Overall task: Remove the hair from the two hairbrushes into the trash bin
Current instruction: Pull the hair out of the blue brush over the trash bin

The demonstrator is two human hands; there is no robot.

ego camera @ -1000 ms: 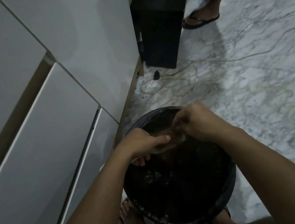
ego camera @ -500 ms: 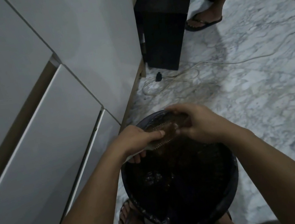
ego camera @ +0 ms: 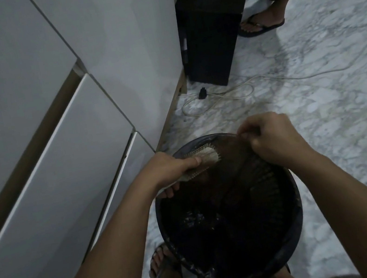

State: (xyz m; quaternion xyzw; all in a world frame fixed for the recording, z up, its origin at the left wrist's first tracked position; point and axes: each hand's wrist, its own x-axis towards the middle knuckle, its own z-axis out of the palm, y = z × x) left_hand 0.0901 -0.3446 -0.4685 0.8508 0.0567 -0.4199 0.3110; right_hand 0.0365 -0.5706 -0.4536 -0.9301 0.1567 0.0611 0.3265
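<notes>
Dim room, marble floor (ego camera: 318, 102), white cabinets (ego camera: 42, 139) at left, cable (ego camera: 230, 92) trailing. Left hand (ego camera: 170, 169) grip closed around hairbrush (ego camera: 205, 155) over black trash bin (ego camera: 294, 229). Right hand (ego camera: 273, 139) pinches brown hair (ego camera: 231, 152), stretched from the bristles above the bin.

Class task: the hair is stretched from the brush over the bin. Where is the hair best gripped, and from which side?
Grip the hair close to the bristles, coming from the right: the left hand covers the brush handle, and the right hand already pinches the strand's far end.
</notes>
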